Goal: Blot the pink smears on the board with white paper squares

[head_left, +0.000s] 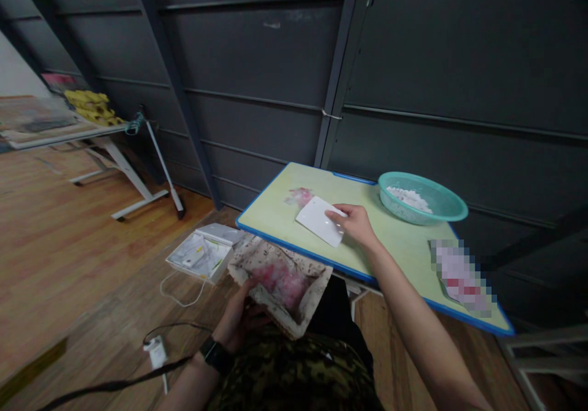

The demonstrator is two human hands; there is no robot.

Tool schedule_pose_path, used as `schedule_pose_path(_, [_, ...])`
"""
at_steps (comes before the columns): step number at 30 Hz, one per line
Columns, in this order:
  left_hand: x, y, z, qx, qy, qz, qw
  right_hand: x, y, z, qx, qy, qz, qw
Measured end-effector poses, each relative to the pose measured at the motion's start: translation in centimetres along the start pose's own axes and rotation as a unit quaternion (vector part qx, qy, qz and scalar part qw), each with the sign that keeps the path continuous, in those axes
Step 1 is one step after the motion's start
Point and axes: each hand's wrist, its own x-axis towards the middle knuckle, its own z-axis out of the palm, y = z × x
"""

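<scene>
My right hand (pixel 356 226) rests on the pale green table (pixel 404 245) and grips the edge of a white flat card (pixel 319 219). Just beyond the card lies a small pinkish smear or pile (pixel 299 196) on the tabletop. My left hand (pixel 239 313), with a black watch on the wrist, holds a dirty shallow cardboard tray (pixel 281 285) below the table's near edge. Pink material lies inside the tray.
A teal basin (pixel 421 198) with white pieces stands at the table's far right. A blurred-out flat item (pixel 459 275) lies near the right edge. On the wooden floor sit an open white box (pixel 202 253) with cables and a white charger (pixel 157 351). Another table (pixel 68 130) stands at far left.
</scene>
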Motion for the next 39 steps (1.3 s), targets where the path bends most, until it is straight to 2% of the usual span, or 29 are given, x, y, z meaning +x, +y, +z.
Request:
schedule_pose_path(3, [0.1, 0.0, -0.1, -0.002, 0.006, 0.005, 1.000, 0.6, 0.0, 0.9, -0.032, -0.012, -0.012, 0.999])
schedule_pose_path(9, [0.1, 0.1, -0.4, -0.005, 0.005, 0.004, 1.000, -1.1, -2.4, 1.8, -0.037, -0.131, -0.059, 0.989])
schedule_pose_path(11, [-0.1, 0.2, -0.3, -0.005, 0.006, 0.002, 1.000, -0.8, -3.1, 1.5, -0.029, -0.139, -0.064, 0.988])
schedule_pose_path(14, [-0.5, 0.3, -0.1, -0.007, 0.010, 0.002, 1.000, 1.3, -3.3, 0.5, -0.036, -0.072, -0.076, 0.994])
schedule_pose_path(17, [-0.5, 0.3, -0.2, -0.011, 0.012, -0.004, 1.000, 4.5, -2.7, -0.7, -0.115, 0.013, -0.109, 0.987])
schedule_pose_path(19, [-0.5, 0.3, -0.4, -0.011, 0.013, -0.008, 1.000, 6.1, -2.0, -1.4, -0.169, 0.038, -0.111, 0.979])
schedule_pose_path(22, [-0.4, 0.2, -0.8, -0.013, 0.005, -0.008, 1.000, 7.0, -0.8, -2.1, -0.207, 0.066, -0.090, 0.972])
schedule_pose_path(25, [-0.5, 0.2, -0.8, -0.010, 0.004, -0.018, 1.000, 6.8, 0.1, -2.6, -0.224, 0.100, -0.062, 0.968])
schedule_pose_path(27, [-0.6, 0.3, -0.6, -0.003, 0.006, -0.026, 1.000, 6.6, 0.5, -2.7, -0.232, 0.103, -0.048, 0.966])
schedule_pose_path(32, [-0.7, 0.1, -0.2, 0.007, 0.012, -0.029, 0.999, 6.7, 1.2, -3.2, -0.204, 0.056, -0.042, 0.976])
schedule_pose_path(36, [-0.8, -0.2, -0.2, 0.001, -0.007, -0.035, 0.999, 6.9, 1.5, -3.3, -0.176, 0.075, -0.038, 0.981])
schedule_pose_path(39, [-0.9, -0.1, 0.0, -0.004, -0.005, -0.036, 0.999, 6.9, 1.7, -3.2, -0.168, 0.063, -0.036, 0.983])
